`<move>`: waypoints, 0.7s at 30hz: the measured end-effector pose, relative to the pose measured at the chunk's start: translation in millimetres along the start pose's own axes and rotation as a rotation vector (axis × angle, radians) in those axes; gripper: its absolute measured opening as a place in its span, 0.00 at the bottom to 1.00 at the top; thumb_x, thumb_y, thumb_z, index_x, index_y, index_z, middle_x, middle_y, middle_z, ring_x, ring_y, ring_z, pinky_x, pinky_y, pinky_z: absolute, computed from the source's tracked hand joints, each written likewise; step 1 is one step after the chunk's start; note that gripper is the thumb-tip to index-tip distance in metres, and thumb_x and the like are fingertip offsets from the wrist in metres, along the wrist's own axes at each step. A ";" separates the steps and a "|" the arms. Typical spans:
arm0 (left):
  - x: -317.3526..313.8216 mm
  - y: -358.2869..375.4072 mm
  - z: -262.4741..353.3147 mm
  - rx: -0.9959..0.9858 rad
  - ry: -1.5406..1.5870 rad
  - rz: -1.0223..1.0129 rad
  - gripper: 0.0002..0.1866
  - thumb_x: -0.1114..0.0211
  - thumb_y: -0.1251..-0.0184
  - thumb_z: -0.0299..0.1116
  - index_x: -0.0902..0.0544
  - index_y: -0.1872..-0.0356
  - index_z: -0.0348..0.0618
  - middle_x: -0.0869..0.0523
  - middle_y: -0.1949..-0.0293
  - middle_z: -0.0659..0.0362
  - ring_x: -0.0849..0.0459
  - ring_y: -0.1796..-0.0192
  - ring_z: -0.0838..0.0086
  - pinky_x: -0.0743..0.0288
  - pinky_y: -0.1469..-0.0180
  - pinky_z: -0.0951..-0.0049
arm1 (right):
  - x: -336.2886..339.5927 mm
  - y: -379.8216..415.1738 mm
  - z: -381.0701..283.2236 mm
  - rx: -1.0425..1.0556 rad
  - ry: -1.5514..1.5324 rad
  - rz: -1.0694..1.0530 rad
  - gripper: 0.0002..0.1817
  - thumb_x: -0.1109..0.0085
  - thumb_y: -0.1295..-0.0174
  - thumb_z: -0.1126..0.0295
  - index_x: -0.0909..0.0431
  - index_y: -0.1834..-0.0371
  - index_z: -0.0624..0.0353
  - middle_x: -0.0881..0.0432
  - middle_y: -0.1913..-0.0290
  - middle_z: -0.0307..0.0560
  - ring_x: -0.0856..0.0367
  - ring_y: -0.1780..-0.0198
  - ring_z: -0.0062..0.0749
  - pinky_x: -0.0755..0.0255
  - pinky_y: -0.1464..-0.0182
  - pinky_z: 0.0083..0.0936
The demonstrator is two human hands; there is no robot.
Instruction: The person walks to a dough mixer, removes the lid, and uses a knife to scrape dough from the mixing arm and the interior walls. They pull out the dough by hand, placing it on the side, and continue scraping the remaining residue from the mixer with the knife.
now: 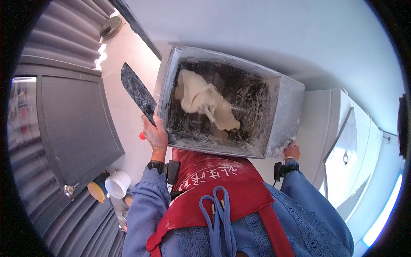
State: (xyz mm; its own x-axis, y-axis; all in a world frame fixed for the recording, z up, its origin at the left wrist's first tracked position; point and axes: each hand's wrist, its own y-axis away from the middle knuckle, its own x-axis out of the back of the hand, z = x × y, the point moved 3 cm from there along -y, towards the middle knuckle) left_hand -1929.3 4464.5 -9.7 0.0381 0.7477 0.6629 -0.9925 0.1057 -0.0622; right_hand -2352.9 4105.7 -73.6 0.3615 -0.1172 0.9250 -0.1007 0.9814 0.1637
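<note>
My left hand (155,136) is wrapped around the lower end of a long, wide knife (138,90), its dark blade dusted with flour and pointing up and away to the left. A small bit of red shows beside that hand. Right of the blade stands a metal dough mixer (287,113), its open tub smeared with flour. Inside lies a pale, stretched lump of dough (199,94), slightly blurred, with part of a mixing bar showing through it. At the mixer's near right corner, my right hand (292,150) has its fingers curled; what they grip is hidden.
White cabinets (319,124) stand close on the right, with a white wall (257,21) behind the mixer. To the left are a grey door panel (77,115), a white bucket (117,184) and a yellow container (96,190). A round dark lid-like object (111,28) lies at the far left.
</note>
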 end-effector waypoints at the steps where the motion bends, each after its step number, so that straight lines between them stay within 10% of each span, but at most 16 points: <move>1: 0.9 -0.1 2.2 0.002 0.000 0.001 0.24 0.50 0.38 0.34 0.37 0.51 0.19 0.22 0.69 0.38 0.21 0.67 0.53 0.29 0.63 0.62 | -0.7 -0.7 0.6 0.002 0.001 0.001 0.10 0.53 0.44 0.67 0.29 0.59 0.54 0.26 0.66 0.53 0.21 0.69 0.47 0.25 0.71 0.37; 16: 0.3 -0.6 1.2 -0.062 -0.040 0.050 0.24 0.51 0.37 0.37 0.36 0.51 0.19 0.21 0.75 0.41 0.20 0.72 0.53 0.29 0.67 0.61 | 14.0 3.8 -6.4 -0.007 0.031 -0.077 0.15 0.58 0.39 0.60 0.31 0.53 0.53 0.25 0.62 0.55 0.21 0.65 0.51 0.26 0.66 0.40; 18: 1.1 -1.0 2.5 -0.050 -0.052 0.024 0.24 0.51 0.37 0.37 0.36 0.51 0.19 0.21 0.76 0.42 0.20 0.72 0.53 0.29 0.68 0.61 | 15.4 2.1 -3.8 -0.251 -0.184 -0.143 0.15 0.58 0.39 0.59 0.31 0.53 0.53 0.25 0.61 0.54 0.22 0.64 0.51 0.26 0.65 0.40; 21: 1.1 -0.1 4.1 -0.058 -0.085 0.050 0.25 0.51 0.37 0.37 0.36 0.51 0.19 0.21 0.76 0.42 0.20 0.72 0.53 0.29 0.68 0.61 | 12.2 3.9 -4.4 -0.044 -0.025 -0.104 0.16 0.55 0.41 0.60 0.31 0.52 0.52 0.25 0.61 0.54 0.22 0.64 0.51 0.26 0.65 0.40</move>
State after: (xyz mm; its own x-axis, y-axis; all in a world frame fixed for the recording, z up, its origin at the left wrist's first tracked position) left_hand -1929.6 4462.6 -5.9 -0.0243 0.6947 0.7189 -0.9844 0.1086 -0.1382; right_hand -2344.8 4108.8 -63.2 0.3443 -0.2220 0.9122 -0.0228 0.9694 0.2445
